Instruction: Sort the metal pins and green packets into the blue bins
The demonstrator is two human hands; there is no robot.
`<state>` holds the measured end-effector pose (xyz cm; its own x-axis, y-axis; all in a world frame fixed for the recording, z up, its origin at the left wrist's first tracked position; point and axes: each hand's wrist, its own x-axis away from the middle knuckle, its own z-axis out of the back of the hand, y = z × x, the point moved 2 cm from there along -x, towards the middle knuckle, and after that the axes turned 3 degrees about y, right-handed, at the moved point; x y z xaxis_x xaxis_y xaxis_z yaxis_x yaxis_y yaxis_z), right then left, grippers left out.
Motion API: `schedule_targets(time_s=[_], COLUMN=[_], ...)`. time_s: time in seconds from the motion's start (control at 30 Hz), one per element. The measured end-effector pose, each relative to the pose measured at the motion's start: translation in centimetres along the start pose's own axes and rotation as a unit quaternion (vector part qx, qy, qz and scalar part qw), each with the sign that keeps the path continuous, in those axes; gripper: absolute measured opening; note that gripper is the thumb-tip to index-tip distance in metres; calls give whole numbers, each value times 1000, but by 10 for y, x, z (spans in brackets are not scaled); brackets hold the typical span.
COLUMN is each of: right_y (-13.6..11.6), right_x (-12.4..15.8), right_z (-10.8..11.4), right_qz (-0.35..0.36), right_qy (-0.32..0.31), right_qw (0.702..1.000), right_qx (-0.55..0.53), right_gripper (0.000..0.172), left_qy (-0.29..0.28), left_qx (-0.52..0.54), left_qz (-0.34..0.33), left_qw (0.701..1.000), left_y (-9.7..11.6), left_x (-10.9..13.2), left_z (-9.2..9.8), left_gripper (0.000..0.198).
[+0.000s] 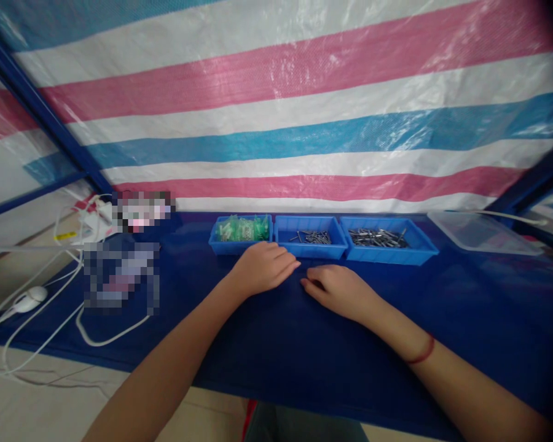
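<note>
Nearest to us, a strip of bare table [295, 350] ran behind its near edge, and our two forearms came in over that edge from either side, the right one wearing a red band [424, 352] near the wrist. Our left hand [263, 268] and right hand [338, 288] lay near each other but apart, back sides up, a little beyond the table's middle. The fingers of both were loosely bent inward. We saw nothing held, but the undersides were hidden, so we could not tell whether either hand pinched something small.

Just past the hands, three blue trays stood side by side in a row along the table's far edge. The middle tray [317, 252] lay straight ahead, with loose metal pieces [317, 237] gathered toward its right side. Our left hand was the nearer to it, overlapping its front left corner in our view; whether they touched we could not tell. The left tray [225, 247], filled with green packets [244, 230], lay ahead and to the left of that same hand. The right tray [391, 256], ahead and to the right, was nearer our right hand; the slim metal rods [376, 237] in it lay at mixed angles, many roughly along the row.

A clear plastic lid [483, 234] lay toward the table's far right corner, and white cables [96, 344] looped over the left end. Behind the far edge hung a striped sheet [276, 138].
</note>
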<state>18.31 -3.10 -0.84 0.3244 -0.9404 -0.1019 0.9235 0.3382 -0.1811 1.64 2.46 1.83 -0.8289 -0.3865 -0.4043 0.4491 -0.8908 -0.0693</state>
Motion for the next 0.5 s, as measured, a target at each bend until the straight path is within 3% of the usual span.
schedule_targets(time_s=[0.1,0.2,0.37,0.5], right_y=[1,3,4,6], right_x=[0,1,2,3], right_z=[1,0,-1,1], right_qz=[4,6,10,10], right_qy=[0,-1,2,3], right_qw=[1000,1000,1000,1000], right_qx=[-1,-4,-11,-18], right_gripper=[35,35,34,34], left_qy=[61,33,-24,-44], left_qx=[-66,-141,-172,-160], left_qz=[92,184,213,206], left_qw=[992,972,962,964], left_y=[-21,-39,-47,-40], left_x=[10,28,44,49], left_z=[28,35,20,20], left_gripper=[31,28,28,23])
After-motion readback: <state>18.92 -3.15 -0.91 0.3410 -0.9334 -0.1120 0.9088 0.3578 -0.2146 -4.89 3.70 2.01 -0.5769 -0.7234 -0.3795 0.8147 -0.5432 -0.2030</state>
